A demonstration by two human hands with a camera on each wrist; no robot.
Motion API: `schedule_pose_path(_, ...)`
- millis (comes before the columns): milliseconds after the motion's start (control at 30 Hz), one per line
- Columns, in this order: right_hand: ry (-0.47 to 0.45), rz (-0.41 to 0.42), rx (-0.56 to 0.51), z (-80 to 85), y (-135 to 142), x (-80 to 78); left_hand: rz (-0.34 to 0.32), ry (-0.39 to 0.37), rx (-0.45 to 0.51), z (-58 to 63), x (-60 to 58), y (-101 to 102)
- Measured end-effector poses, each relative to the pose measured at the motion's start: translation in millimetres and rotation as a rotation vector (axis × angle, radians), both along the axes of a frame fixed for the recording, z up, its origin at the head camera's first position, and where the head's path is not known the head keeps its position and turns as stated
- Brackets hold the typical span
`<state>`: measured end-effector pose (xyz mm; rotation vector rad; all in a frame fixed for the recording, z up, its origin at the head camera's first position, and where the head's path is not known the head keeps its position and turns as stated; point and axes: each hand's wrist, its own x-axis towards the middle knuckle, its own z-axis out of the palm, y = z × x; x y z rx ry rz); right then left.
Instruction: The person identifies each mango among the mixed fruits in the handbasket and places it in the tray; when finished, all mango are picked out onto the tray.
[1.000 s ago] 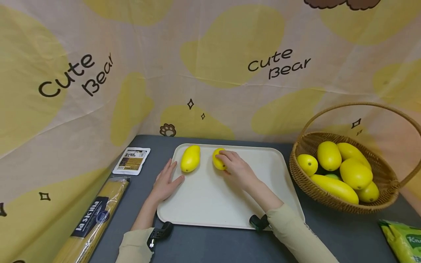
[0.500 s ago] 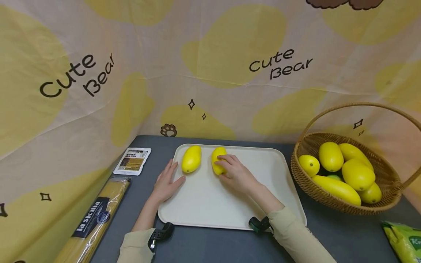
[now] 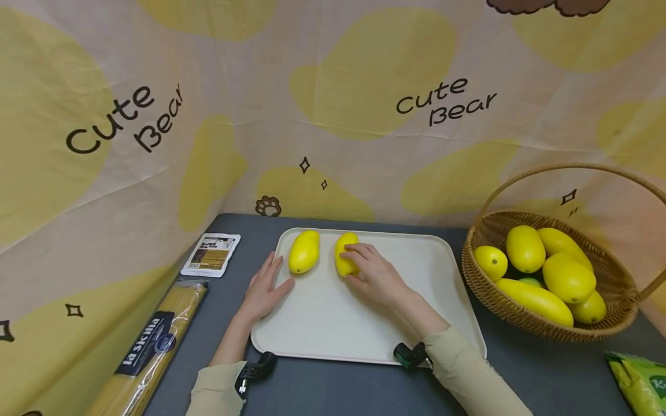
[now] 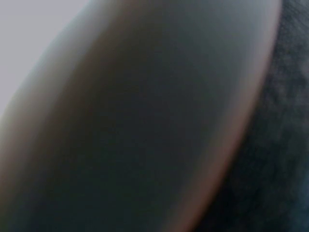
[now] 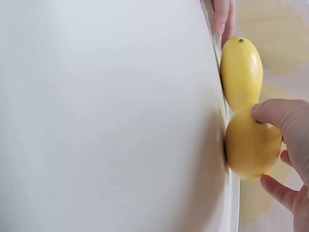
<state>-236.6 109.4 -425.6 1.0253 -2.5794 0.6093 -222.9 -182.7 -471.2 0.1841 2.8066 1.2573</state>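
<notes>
Yellow fruit (image 3: 342, 251) on far half of white tray (image 3: 333, 329), partly hidden by your right hand (image 3: 378, 278). Second yellow fruit (image 3: 304, 252) just left, apart. Fruit-filled wicker basket (image 3: 477, 284) right; pasta pack (image 3: 161, 346), flat pouch (image 3: 210, 255) left; green packet (image 3: 637, 381) lower right. Grey table (image 3: 333, 390), cartoon-print cloth (image 3: 338, 86) behind. Right hand angles in, thumb and fingers gripping yellow fruit; your left hand (image 3: 263, 292) holds nothing, fingers spread at tray's left edge.

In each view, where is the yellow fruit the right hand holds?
Head: held fruit just below the middle, at the right hand.
Left wrist: not discernible; the picture is blurred.
Right wrist: held fruit at right, below mid-height.
Shared landmark: the other yellow fruit, left of it in head, above it in right wrist.
</notes>
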Motion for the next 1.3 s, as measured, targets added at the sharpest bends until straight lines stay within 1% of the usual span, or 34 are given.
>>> schedule_pose_path(300,0.031,-0.002,0.016,-1.1,0,-1.6,-0.001,0.007,0.01,1.0,1.2,1)
schedule_pose_path(667,0.015,-0.014,0.017,1.6,-1,-0.6,-0.001,0.005,0.012,-0.4,0.1,-1)
schedule_pose_path(867,0.032,-0.024,0.01,4.6,1,2.4,0.006,0.001,0.016,-0.5,0.4,0)
schedule_pose_path(967,0.02,-0.037,-0.023,9.6,4,7.5,0.004,0.0,0.016,1.4,1.1,1)
schedule_pose_path(1133,-0.038,-0.067,-0.106,22.6,13,19.7,0.0,-0.01,0.023,4.1,2.2,3)
schedule_pose_path(1233,-0.036,-0.058,-0.136,32.8,24,27.1,0.003,-0.009,0.007,3.1,1.7,3)
schedule_pose_path(1300,-0.028,-0.047,-0.135,42.2,33,32.8,0.008,-0.007,-0.008,2.0,1.5,2)
